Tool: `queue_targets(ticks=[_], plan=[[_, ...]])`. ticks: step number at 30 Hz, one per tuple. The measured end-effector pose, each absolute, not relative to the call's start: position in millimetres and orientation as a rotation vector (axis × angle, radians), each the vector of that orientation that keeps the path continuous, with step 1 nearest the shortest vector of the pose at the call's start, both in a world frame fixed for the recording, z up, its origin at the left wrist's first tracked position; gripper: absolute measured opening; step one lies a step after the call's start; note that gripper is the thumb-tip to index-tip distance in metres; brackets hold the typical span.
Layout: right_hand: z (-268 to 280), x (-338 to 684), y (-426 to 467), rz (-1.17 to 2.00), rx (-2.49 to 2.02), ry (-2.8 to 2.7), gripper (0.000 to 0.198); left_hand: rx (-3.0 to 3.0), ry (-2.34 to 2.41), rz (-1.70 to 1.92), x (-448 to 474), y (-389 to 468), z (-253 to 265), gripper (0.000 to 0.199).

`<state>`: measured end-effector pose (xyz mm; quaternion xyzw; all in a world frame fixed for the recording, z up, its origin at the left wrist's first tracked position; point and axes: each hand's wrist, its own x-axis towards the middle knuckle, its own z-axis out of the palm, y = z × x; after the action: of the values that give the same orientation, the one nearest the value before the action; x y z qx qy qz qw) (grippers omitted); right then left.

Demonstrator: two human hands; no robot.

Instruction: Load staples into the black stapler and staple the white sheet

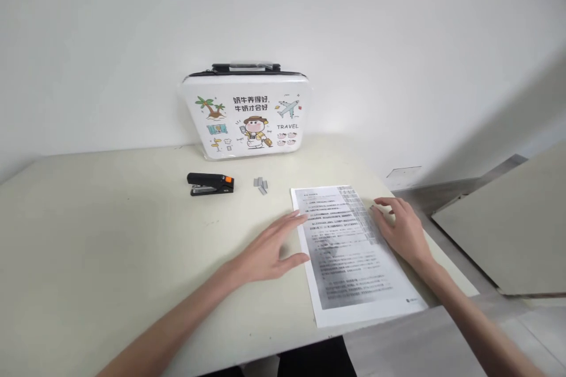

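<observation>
A printed sheet of paper (354,259) lies on the right part of the table, its text side up; whether more sheets lie under it I cannot tell. At its left edge is my left hand (269,250), thumb and fingers apart, with nothing held. My right hand (402,232) rests along the paper's right edge, fingers loosely curved and apart, holding nothing visible. Left of the paper sit several small grey strips of staples (260,185). A black stapler (211,183) with an orange patch lies further left.
A white carry case (247,115) with cartoon prints and a black handle stands at the back against the wall (398,41). The pale table (110,235) has its front edge close to me. Beyond its right side is a light panel (508,235) near the floor.
</observation>
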<state>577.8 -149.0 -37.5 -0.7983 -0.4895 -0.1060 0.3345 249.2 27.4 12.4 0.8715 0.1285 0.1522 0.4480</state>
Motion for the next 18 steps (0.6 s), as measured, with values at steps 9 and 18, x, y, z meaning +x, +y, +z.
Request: queue_targets(ticks=[9,18], plan=[[-20.3,481.6,-140.3,-0.084,-2.031,-1.705,0.05,1.355,0.651,0.77,175.8,84.0,8.1,0.024],[-40.6,488.7,-105.6,-0.18,-2.06,-1.945,0.063,1.017,0.574,0.851,174.2,86.8,5.2,0.023]])
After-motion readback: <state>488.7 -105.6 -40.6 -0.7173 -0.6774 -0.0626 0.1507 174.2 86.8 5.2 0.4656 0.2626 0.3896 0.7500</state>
